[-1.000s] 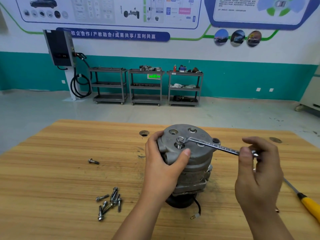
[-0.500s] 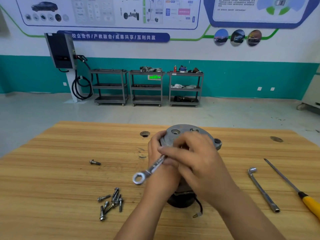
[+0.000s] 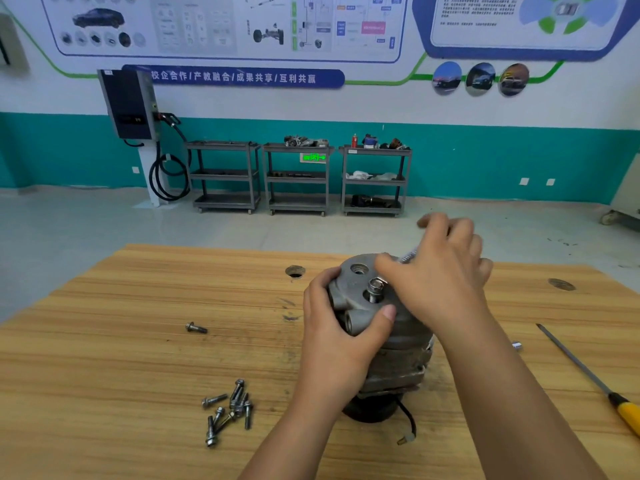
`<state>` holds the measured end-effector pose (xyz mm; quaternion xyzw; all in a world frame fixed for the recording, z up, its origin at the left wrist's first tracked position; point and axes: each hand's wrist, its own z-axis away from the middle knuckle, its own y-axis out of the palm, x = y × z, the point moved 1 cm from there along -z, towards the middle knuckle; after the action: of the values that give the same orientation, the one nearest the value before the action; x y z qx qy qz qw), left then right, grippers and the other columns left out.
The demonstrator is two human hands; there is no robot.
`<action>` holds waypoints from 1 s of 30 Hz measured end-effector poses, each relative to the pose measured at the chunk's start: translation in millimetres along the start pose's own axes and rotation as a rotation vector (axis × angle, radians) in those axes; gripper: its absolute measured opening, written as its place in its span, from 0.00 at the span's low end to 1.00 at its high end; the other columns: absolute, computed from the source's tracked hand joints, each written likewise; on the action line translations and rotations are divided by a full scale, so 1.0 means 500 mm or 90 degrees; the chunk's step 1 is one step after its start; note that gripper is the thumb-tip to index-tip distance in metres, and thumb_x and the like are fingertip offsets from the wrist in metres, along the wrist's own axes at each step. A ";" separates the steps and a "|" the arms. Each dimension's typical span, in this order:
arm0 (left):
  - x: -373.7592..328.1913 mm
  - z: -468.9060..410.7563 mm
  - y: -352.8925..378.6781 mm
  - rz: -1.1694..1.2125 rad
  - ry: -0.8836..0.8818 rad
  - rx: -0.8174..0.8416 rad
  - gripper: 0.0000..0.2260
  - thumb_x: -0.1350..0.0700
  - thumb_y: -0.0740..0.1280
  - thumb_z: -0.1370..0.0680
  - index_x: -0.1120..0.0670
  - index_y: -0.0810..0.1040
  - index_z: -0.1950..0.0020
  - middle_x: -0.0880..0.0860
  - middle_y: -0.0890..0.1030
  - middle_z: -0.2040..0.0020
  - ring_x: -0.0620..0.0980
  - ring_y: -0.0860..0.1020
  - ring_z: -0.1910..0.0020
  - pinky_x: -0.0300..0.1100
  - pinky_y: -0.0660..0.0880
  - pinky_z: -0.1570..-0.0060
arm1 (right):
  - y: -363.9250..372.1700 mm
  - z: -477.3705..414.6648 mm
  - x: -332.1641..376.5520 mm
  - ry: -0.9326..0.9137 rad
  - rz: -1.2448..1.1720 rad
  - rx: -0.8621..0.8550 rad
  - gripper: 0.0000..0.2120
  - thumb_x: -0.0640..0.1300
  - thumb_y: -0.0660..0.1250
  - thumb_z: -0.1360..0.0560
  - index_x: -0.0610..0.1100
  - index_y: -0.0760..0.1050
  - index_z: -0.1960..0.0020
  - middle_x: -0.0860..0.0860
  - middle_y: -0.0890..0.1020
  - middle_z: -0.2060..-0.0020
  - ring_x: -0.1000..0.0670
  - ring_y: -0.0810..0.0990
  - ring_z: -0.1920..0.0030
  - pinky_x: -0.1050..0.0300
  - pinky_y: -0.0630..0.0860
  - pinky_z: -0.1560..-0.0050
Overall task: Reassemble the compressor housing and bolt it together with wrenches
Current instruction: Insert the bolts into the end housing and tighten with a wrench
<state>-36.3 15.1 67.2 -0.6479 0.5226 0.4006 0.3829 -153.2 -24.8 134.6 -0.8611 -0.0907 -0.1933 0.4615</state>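
Now our left grip clamped round compressor housing; right grip pinching wrench on bolt; loose bolts at housing's eight o'clock on worktop.

The desk is pale, matt wood with a streaky grain. At centre, the compressor housing is dull grey cast metal. The bolt on top is shinier steel, like the loose bolts at lower left. The wrench is bright metal, blurred. At lower right, the screwdriver has a yellow plastic handle.
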 end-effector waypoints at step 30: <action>0.024 -0.002 -0.006 -0.120 -0.067 0.095 0.20 0.66 0.66 0.24 0.42 0.62 0.60 0.44 0.72 0.58 0.50 0.75 0.38 0.24 0.72 0.56 | -0.048 0.161 0.061 -0.498 -0.273 -0.025 0.07 0.39 0.70 0.35 0.39 0.84 0.58 0.47 0.79 0.65 0.51 0.73 0.63 0.71 0.68 0.54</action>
<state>-31.6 10.0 56.7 -0.6420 0.4671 0.3561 0.4927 -113.4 54.9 125.2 -0.8398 -0.4310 0.0539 0.3258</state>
